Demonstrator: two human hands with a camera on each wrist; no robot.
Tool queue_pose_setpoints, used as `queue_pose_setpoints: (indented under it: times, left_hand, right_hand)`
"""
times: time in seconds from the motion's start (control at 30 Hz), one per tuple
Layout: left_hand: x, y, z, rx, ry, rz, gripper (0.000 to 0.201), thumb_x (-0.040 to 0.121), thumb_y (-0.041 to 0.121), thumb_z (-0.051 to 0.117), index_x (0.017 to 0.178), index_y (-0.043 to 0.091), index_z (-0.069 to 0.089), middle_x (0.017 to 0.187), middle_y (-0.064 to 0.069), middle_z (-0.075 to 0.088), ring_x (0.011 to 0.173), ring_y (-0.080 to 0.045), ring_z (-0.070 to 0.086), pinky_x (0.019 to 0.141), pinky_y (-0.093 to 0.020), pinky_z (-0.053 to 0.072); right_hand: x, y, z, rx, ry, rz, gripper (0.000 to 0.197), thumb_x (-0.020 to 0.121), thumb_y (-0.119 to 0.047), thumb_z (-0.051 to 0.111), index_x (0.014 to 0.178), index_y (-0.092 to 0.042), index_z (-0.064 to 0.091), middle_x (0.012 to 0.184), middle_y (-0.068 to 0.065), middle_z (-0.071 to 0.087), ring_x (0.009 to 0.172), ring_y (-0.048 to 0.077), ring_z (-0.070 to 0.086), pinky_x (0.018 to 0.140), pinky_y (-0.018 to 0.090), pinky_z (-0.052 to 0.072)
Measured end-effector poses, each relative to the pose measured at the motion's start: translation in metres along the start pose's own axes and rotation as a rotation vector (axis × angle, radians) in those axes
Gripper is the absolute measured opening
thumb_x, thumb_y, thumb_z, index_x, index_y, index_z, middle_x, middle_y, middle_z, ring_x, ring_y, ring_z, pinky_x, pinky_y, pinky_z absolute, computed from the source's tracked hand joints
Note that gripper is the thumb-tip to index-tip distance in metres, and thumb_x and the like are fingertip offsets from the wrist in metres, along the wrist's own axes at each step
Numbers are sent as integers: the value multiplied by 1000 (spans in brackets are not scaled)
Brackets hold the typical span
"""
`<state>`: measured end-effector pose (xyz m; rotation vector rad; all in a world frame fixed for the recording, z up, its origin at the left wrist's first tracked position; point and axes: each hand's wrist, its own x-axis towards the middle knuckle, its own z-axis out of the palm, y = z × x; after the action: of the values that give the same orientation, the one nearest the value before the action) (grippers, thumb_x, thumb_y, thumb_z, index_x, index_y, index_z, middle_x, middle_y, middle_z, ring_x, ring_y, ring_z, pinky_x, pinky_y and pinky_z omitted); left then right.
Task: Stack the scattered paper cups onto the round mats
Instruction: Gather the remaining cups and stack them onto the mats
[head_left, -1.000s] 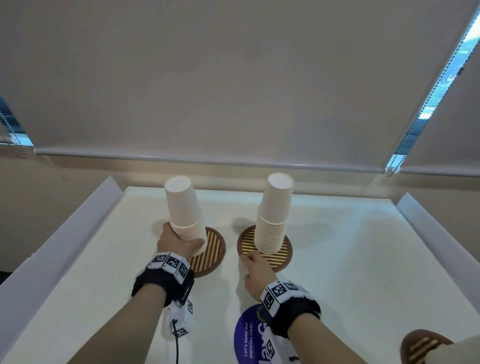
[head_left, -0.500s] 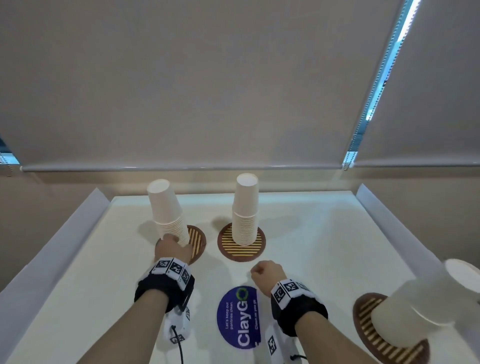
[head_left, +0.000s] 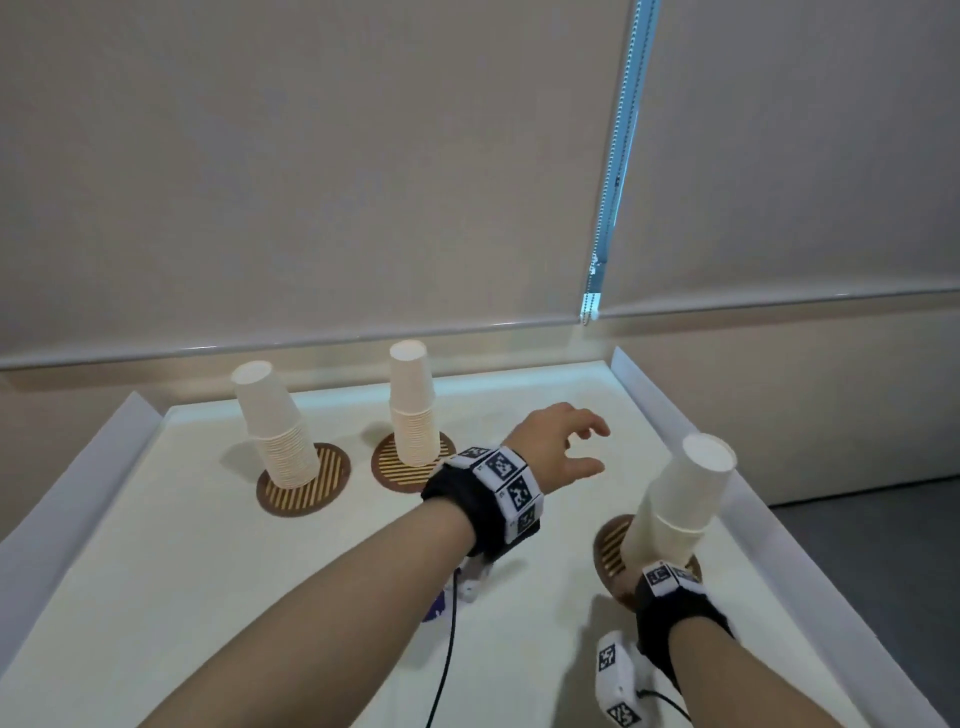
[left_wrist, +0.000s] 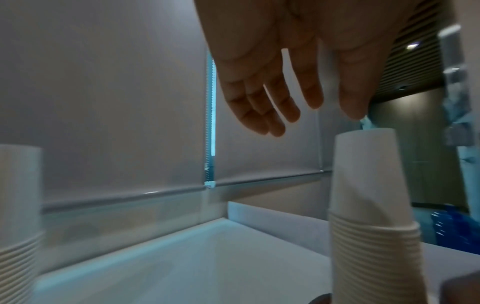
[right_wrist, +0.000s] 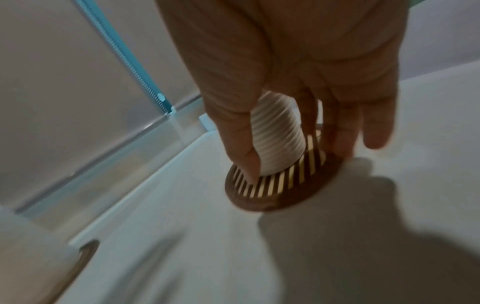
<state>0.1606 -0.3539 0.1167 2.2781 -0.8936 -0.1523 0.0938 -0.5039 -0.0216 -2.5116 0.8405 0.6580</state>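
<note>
A person works over a white tray (head_left: 769, 525) holding three inverted stacks of paper cups, each on a round striped mat. The near-right cup stack (head_left: 675, 512) leans toward the right wall of the tray, its long axis tilted off upright. The right hand (right_wrist: 298, 82) is much the nearer one: its thumb and fingers (right_wrist: 241, 144) curl around the ribbed base of this stack, fingertips touching the brown mat (right_wrist: 280, 191) beneath. The left hand (head_left: 553, 449) hovers in the air, fingers spread and loosely bent, holding nothing; the leaning stack lies to the right of and below its fingertips, apart from them. The far-left stack (head_left: 275, 431) and the middle stack (head_left: 413, 410) stand behind the left wrist, untouched. The likely next move is steadying the leaning stack upright.
</note>
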Motion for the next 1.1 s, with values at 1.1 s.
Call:
queue_pose_setpoints:
  times: [1.1]
  left_hand:
    - [53,-94,6,72,247,-12,74,85,-5,50,147,28,26,158,9,9,136,-16,32,99,-26,43]
  right_hand:
    - [79,-137,-43,787,159,-345,77,70,-26,79,135,-20,39,127,9,57,116,29,54,90,31,42]
